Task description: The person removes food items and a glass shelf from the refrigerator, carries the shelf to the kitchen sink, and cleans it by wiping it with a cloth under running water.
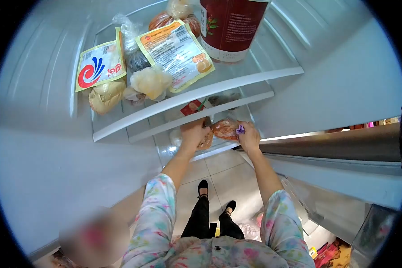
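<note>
Both of my arms reach into a lower shelf of an open fridge. My right hand (249, 136) is closed on the end of a clear plastic bag of reddish-brown food (225, 129), beside its purple tie (240, 129). To its left, my left hand (195, 134) has its fingers curled round a second clear bag with light brown contents (205, 142). The hand covers part of that bag. A whitish bag (176, 137) lies just left of my left hand. Behind the hands sit a red-and-white packet (193, 107) and a dark bagged item (224, 99).
On the upper glass shelf (259, 67) stand a large dark-red container (232, 27), yellow-edged packets (176, 56) and several knotted bags (151, 82). The fridge door (326, 165) stands open at right. Below is a tiled floor (219, 172).
</note>
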`<state>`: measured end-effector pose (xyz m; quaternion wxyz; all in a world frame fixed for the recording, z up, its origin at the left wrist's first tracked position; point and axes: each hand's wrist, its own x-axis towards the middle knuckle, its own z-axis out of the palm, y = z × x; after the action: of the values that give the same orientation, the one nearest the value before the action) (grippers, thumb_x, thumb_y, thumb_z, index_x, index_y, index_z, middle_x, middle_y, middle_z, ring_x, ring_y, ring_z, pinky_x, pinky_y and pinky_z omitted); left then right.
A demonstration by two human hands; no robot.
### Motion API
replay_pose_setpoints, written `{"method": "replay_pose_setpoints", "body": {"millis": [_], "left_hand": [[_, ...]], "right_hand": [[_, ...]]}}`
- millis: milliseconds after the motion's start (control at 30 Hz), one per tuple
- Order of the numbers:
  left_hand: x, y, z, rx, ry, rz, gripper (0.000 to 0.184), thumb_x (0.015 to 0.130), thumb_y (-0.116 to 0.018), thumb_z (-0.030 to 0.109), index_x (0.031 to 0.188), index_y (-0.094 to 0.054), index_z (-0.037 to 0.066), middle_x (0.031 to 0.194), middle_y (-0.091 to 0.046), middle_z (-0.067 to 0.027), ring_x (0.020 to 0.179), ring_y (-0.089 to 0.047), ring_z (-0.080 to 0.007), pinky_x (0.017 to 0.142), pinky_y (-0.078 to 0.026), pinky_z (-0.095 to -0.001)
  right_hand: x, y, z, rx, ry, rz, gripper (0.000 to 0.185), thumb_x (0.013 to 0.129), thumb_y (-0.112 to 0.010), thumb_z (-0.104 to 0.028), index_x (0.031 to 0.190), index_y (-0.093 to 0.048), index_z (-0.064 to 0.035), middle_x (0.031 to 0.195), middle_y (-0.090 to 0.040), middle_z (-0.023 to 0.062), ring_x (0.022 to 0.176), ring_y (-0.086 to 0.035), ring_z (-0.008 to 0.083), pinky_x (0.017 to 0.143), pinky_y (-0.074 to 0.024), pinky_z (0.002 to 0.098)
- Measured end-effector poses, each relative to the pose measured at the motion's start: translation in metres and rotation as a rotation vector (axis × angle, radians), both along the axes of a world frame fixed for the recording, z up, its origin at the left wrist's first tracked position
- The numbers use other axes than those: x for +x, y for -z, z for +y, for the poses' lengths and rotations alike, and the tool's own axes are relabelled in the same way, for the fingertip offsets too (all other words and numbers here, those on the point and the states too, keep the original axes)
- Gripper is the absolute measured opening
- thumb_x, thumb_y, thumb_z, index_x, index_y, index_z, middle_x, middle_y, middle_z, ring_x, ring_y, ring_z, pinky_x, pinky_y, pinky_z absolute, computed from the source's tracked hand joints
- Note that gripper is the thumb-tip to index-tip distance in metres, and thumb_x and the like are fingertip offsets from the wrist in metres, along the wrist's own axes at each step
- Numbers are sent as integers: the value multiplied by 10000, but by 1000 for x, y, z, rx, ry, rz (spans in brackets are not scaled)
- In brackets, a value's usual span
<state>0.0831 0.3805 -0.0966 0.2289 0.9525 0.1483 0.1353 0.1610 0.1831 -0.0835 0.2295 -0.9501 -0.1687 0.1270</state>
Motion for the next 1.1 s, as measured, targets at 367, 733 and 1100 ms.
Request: {"method": "replay_pose_setpoints", "body": {"millis": [367, 733, 1100], "left_hand": [[-56, -59, -30, -925, -371, -298, 380, 697, -678, 160, 1036, -579, 21, 941, -614, -94, 855, -583, -188, 733, -464, -293], [-121, -145, -215, -1590, -89, -192, 365, 726, -651, 53, 1071, -541, 7, 961, -579, -56, 857, -552, -130, 771, -448, -253], [-81, -110, -431, -1653, 204, 312, 326, 682, -698, 109, 972, -581, 15, 856, -603, -53, 732, -573, -146, 657, -460, -256]], "right_hand": [[-80, -102, -29, 648, 123, -19, 287, 650, -584, 3, 922, -602, -84, 844, -562, 95, 782, -562, 236, 700, -439, 318], [-200, -182, -284, 593, 230, -240, 427, 517, -573, 116, 917, -601, -31, 776, -530, 78, 705, -518, 191, 622, -419, 252], [-217, -17, -504, 184, 757, -139, 296, 693, -525, 4, 977, -549, -72, 783, -582, 118, 564, -583, 220, 482, -465, 334]]}}
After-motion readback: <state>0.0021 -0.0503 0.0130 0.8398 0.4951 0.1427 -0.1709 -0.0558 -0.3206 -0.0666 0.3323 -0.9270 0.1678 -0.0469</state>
